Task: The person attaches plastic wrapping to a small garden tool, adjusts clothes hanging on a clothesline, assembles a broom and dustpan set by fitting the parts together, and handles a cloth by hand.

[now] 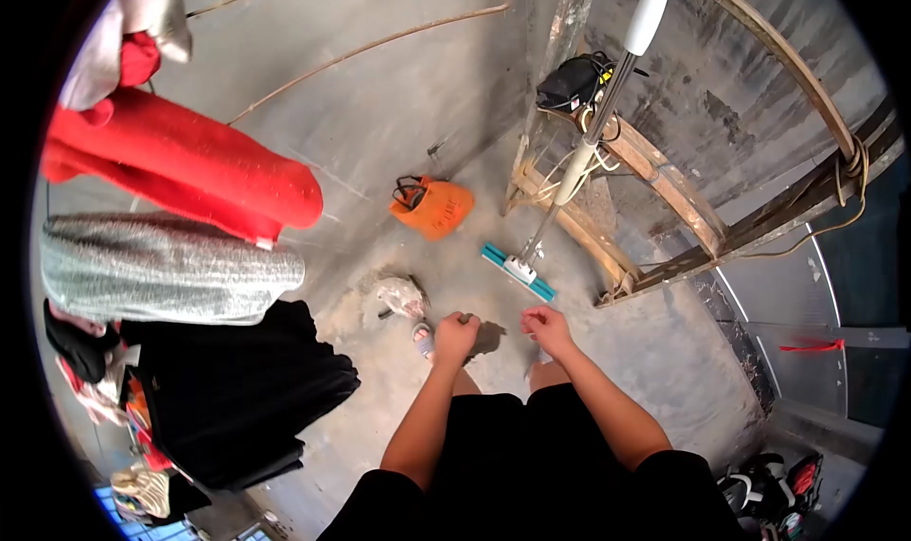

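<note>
My left hand (455,336) is closed in a fist in front of my legs. A small dark spot shows at its fingers, too small to name. My right hand (548,329) is held a little apart from it, its fingers curled in; whether anything is in them is hidden. Just beyond the right hand, the teal head of a floor squeegee or mop (519,270) rests on the floor, its long handle leaning up against a wooden frame (669,185). A crumpled whitish plastic bag (401,296) lies on the floor beyond my left hand.
An orange bag (433,208) with dark handles lies by the wall. At left hang a red garment (180,161), a grey towel-like cloth (171,268) and black clothing (237,384). A black bag (575,83) and cords sit on the frame. Dark and red items (778,489) stand lower right.
</note>
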`<state>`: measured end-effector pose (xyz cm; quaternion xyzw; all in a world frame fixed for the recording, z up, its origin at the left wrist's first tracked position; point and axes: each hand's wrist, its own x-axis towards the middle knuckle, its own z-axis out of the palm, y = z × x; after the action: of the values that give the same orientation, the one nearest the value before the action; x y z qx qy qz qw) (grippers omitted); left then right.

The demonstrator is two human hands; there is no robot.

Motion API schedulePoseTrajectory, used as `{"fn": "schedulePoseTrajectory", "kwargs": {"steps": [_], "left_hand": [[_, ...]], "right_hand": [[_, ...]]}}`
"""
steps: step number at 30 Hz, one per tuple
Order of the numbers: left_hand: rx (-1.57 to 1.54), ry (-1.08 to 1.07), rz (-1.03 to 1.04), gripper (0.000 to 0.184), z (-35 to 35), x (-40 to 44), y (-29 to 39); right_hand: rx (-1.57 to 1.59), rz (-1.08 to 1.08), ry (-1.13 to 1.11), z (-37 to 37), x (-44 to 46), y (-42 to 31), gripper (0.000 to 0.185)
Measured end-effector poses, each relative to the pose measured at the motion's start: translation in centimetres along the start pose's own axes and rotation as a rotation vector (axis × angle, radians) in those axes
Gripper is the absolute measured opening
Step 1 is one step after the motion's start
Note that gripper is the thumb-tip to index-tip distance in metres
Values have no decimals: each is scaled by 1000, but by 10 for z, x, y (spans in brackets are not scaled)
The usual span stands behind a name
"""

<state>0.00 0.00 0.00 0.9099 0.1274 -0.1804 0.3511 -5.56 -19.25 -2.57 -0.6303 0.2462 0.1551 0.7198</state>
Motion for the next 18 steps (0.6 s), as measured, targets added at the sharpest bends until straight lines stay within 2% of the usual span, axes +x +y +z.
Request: {"fn": "schedulePoseTrajectory", "kwargs": {"steps": [2,3,4,6,8,12,14,15,17,18], "left_hand": [[65,37,43,35,7,9,-8],[1,11,56,35,34,44,-10],[34,-59,31,41,26,35,-32],[64,-122,58,48,27,72,-47],[105,-6,107,52,16,103,-68],[60,-13,14,49,-4,129,-107],[-29,39,-24,47,-2,168,-125],[-8,28,-29,47,-1,182,-140],[69,151,3,45,7,218,-157],[26,107,-54,43,9,221,-142]], "right_hand": [[55,-4,90,15,2,17,16],[28,-11,131,8,41,17,16],[23,48,166,32,25,37,15],[2,-3,257,57,57,48,14],[27,17,283,94,79,47,14],[20,7,309,150,112,81,15],[42,-12,349,166,143,86,15],[36,-15,374,174,149,96,15],[79,-6,371,182,166,112,16],[117,25,365,180,166,121,16]]}}
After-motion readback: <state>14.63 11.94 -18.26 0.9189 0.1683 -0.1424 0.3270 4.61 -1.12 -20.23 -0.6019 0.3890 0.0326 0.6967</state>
